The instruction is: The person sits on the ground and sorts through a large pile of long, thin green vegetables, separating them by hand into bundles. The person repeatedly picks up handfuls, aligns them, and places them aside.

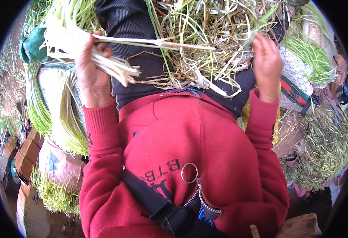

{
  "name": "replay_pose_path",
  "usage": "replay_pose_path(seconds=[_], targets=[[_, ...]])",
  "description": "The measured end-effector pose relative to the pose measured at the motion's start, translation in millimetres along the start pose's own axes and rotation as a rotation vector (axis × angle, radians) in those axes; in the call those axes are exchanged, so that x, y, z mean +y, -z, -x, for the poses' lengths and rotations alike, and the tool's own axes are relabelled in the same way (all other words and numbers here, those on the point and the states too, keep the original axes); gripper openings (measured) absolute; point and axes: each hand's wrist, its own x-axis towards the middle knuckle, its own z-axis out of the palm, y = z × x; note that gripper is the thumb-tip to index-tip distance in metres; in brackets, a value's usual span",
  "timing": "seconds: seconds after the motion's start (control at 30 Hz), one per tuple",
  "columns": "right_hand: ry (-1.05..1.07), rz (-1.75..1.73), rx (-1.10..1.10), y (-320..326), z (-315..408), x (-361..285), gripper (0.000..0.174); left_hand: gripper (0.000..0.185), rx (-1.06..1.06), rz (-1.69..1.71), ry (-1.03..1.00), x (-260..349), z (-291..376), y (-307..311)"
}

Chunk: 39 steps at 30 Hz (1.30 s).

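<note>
My left hand (95, 62) holds a bunch of long leafy stalks (61, 35), white at the lower ends and pale green higher up. One longer stalk (144, 42) with a brownish, dry-looking end sticks out of it to the right, over my lap. On the right, my right hand (266, 61) is raised with its fingers close together beside a blurred green leaf; whether it grips this leaf is unclear. Between the hands, a heap of dry, tangled stalk trimmings (203, 56) covers my dark trousers.
Tied stalks (38, 101) and a loose pale bunch (68, 113) lie on a sack at left. Below them are bricks (28, 151) and a pink sack (62, 166). At right, cut greens (314, 59) rest by a patterned bag (296, 78), above a grassy trimmings pile (322, 148).
</note>
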Motion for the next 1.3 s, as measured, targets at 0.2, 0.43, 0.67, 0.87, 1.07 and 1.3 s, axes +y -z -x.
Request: replay_pose_path(seconds=[0.2, 0.43, 0.67, 0.87, 1.07, 1.3], targets=[[0.512, -0.753, -0.373, -60.2, -28.3, -114.3, 0.029, 0.019, -0.083, -0.057, 0.063, -10.9, -7.5, -31.7], [0.220, -0.730, -0.509, -32.9, 42.1, -93.7, 0.018, 0.018, 0.050, -0.014, 0.066, -18.3, -23.9, -14.1], [0.039, -0.735, -0.577, -7.7, 86.9, -63.0, 0.018, 0.016, 0.124, 0.030, 0.143, -35.8, -20.1, -20.1], [-0.213, -0.625, -0.500, 6.8, 121.9, -28.9, 0.018, 0.010, 0.107, 0.113, 0.001, -3.9, -45.4, 14.1], [-0.068, -0.257, -0.301, 20.9, 87.8, 3.7, 0.019, 0.025, -0.052, 0.140, -0.017, 64.9, -38.1, 15.2], [-0.192, -1.017, -0.293, -45.2, -68.2, -58.5, 0.040, 0.032, -0.128, -0.200, 0.131, -10.6, -36.3, -96.5]])
